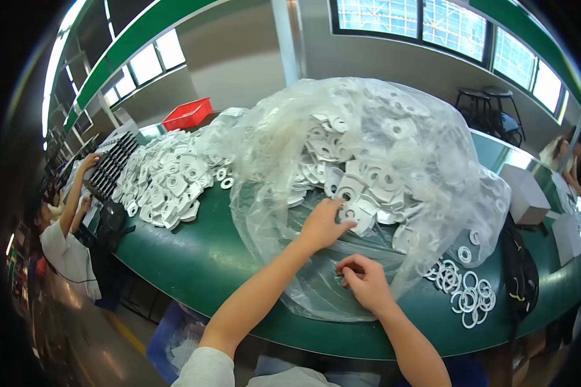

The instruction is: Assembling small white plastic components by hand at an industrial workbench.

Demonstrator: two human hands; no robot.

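A large clear plastic bag lies open toward me on the green table, heaped with flat white parts that have round holes. My left hand reaches into its mouth, thumb and fingers apart, the fingertips at the front parts of the heap. Whether it grips one of them is not clear. Closer to me, my right hand is over the bag's near plastic with its fingers curled and pressed together. Anything in those fingers is hidden.
Loose white parts are piled at left beside black racks and a red bin. White rings, a black bag and a white box lie right. A co-worker sits left; a blue bin stands below.
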